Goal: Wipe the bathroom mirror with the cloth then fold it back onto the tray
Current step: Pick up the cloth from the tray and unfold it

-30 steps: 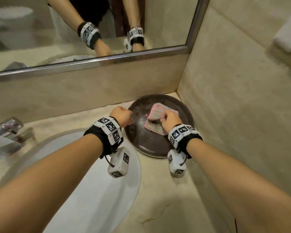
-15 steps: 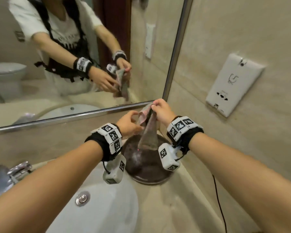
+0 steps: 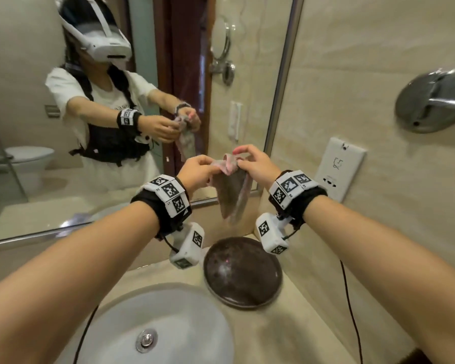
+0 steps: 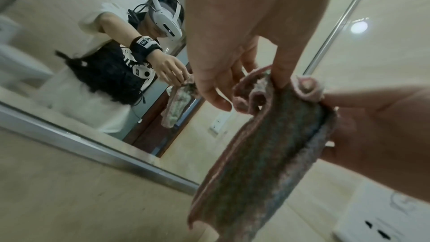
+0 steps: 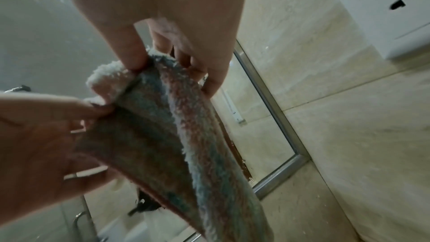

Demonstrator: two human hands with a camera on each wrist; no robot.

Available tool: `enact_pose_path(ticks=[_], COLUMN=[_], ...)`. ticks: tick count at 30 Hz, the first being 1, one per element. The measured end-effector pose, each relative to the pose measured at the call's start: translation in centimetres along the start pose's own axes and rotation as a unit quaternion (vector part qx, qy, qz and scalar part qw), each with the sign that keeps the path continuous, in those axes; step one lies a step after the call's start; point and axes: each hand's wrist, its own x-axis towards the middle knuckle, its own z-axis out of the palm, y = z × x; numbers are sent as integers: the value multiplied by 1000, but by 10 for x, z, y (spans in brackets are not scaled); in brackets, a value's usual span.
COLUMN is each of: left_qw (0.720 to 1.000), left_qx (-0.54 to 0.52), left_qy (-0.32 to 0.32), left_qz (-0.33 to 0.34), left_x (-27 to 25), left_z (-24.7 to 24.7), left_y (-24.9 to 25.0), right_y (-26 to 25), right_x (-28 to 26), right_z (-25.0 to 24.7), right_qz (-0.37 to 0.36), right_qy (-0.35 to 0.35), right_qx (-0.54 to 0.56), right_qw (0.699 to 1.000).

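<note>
Both grips clamped on the cloth (image 3: 231, 190): left hand (image 3: 197, 172) pinches its top edge from one side, right hand (image 3: 255, 164) pinches the bunched top corner from the other. Cloth hangs folded lengthwise in the air, close in front of the mirror (image 3: 142, 101), above the round dark tray (image 3: 243, 271). Tray sits at the surface's far right corner, beside the sink (image 3: 155, 332).
</note>
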Motion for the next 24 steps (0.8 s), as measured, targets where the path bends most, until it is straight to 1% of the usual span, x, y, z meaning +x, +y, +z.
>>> enact_pose_path(ticks=[2, 4, 6, 9, 11, 13, 15, 16, 17, 18, 19, 20, 22, 23, 24], left_qw=[1000, 998, 995, 992, 991, 990, 984, 978, 972, 966, 961, 957, 954, 952, 951], left_qx=[-3, 26, 72, 95, 80, 80, 113, 143, 171, 191, 204, 214, 228, 235, 241], left_qy=[9, 29, 41, 69, 94, 109, 121, 127, 132, 140, 149, 156, 152, 145, 139], left_qz=[16, 41, 62, 55, 45, 48, 69, 84, 94, 105, 111, 118, 126, 129, 137], left_x=[-2, -1, 1, 7, 12, 17, 22, 23, 24, 26, 27, 29, 32, 33, 34], left_z=[-6, -13, -21, -33, -39, -43, -45, -45, -45, -45, -45, -45, -43, -41, -40], left_y=[12, 20, 29, 42, 53, 63, 72, 76, 79, 83, 86, 89, 96, 100, 104], right_y=[-6, -13, -19, -21, -20, -18, -22, -24, -25, -29, -34, -39, -47, -49, -50], right_x=[-2, -2, -1, 5, 10, 16, 19, 22, 26, 28, 31, 34, 42, 47, 51], right_z=[2, 1, -4, -9, -14, -20, -27, -30, -34, -37, -40, -42, -43, -43, -44], right_qz=[-16, -16, -5, 35, 49, 38, 19, 6, -11, -20, -19, -4, 45, 65, 83], right_qy=[-20, -30, -82, -183, -195, -175, -140, -100, -38, 24, 64, 74, 42, 33, 37], right_qx=[1, 1, -27, -59, -69, -52, -42, -81, -162, -260, -328, -362, -379, -366, -330], right_qw=[1000, 999, 996, 981, 977, 982, 989, 992, 986, 965, 942, 929, 923, 928, 940])
